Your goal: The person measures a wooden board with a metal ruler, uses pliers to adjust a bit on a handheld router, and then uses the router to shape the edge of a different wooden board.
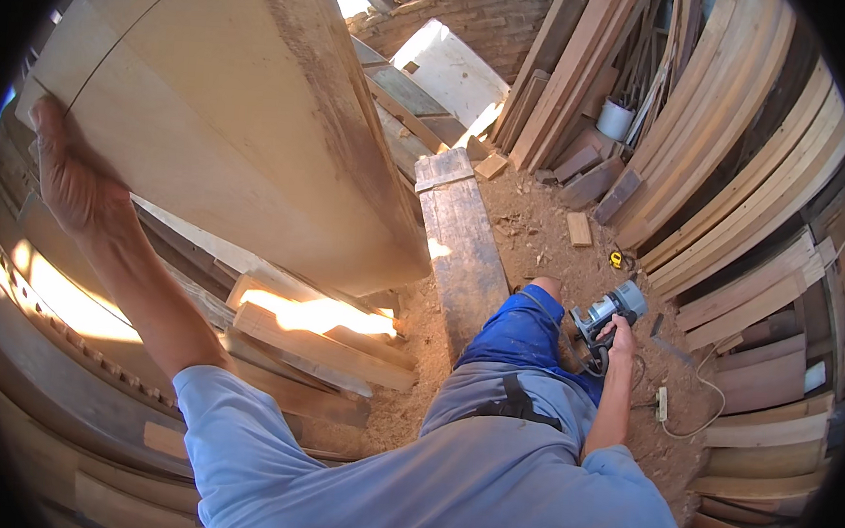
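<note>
A large, pale wooden board (220,120) stands tilted at the left, with a dark line across its upper part. My left hand (78,189) grips its left edge, thumb on the near face and the other fingers hidden behind. Beside my right thigh, my right hand (615,337) is closed around the black handle of a silver-grey electric router (613,306). The router's bit does not show.
A narrow plank (462,247) runs ahead between my legs and the board. Sawdust covers the floor around a yellow tape measure (621,260), a wood block (579,229) and a corded socket (662,404). Stacked timber (726,127) lines the right; more beams (313,354) lie left.
</note>
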A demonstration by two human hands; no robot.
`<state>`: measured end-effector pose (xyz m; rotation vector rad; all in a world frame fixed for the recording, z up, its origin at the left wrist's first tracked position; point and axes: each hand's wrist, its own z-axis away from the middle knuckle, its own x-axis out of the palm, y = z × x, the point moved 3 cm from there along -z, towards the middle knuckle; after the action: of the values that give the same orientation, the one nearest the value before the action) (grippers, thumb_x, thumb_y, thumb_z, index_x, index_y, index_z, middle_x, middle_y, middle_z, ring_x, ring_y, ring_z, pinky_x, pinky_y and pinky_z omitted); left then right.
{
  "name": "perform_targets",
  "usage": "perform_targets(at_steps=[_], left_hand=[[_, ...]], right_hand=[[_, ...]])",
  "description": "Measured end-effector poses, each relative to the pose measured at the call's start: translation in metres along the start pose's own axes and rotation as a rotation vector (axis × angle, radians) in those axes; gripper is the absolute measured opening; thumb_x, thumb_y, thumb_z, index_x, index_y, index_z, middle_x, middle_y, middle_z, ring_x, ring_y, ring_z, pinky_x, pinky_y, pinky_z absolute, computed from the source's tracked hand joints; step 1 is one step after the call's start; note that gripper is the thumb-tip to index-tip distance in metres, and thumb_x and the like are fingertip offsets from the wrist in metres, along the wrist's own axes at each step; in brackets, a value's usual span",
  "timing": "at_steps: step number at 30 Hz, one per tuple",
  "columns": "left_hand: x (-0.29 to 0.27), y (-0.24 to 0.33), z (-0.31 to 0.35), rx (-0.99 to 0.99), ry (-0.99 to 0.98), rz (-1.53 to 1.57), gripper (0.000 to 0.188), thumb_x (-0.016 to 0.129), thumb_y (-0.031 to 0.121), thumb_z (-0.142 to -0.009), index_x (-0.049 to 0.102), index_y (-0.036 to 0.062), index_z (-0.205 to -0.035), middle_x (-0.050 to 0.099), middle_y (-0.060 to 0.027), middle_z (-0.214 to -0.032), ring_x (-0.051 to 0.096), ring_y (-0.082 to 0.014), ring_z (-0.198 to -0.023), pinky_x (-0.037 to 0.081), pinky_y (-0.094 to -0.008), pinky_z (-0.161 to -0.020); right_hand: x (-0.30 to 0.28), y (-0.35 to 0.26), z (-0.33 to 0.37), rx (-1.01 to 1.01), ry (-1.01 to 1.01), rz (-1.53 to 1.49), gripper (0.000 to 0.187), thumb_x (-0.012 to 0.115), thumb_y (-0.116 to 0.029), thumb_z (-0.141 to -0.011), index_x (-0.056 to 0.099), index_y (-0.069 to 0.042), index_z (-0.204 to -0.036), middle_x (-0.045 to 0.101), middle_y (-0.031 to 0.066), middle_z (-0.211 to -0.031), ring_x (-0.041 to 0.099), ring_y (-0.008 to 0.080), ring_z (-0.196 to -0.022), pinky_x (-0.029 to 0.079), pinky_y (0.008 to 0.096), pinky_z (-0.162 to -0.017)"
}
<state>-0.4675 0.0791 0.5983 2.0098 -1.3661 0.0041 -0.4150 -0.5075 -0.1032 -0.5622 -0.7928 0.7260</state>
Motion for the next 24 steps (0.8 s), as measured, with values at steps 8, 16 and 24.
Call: perform_targets(at_steps=[8,16,24], left_hand=[[-0.003,-0.097,0.047,-0.137,-0.101,0.076,0.05,0.064,0.035,-0.099,0.056,-0.0009,-0.133,0.062,-0.0126,-0.132,0.057,-0.027,-0.123,0.047,-0.0423,-0.105],[-0.107,-0.215,0.102,-0.306,-0.017,-0.172,0.063,0.06,0.038,-0.101,0.042,-0.0061,-0.142,0.048,-0.0178,-0.144,0.048,-0.0288,-0.131,0.042,-0.0433,-0.11],[-0.159,-0.266,0.254,-0.501,-0.001,-0.353,0.066,0.056,0.052,-0.101,0.049,-0.0089,-0.128,0.054,-0.0131,-0.119,0.05,-0.0194,-0.106,0.042,-0.0337,-0.094]], right_hand=[[0.006,0.0,0.009,0.045,-0.028,0.036,0.031,0.064,-0.03,-0.091,0.052,-0.012,-0.068,0.054,0.0052,-0.06,0.055,0.0233,-0.051,0.05,0.0394,-0.052],[0.011,0.0,0.021,0.027,-0.035,-0.003,0.03,0.064,-0.029,-0.09,0.052,-0.012,-0.068,0.054,0.0053,-0.06,0.054,0.0225,-0.051,0.05,0.0375,-0.052],[0.019,-0.005,0.029,0.024,-0.015,-0.046,0.025,0.063,-0.024,-0.091,0.052,-0.012,-0.072,0.052,0.0041,-0.061,0.053,0.0187,-0.053,0.049,0.036,-0.051]])
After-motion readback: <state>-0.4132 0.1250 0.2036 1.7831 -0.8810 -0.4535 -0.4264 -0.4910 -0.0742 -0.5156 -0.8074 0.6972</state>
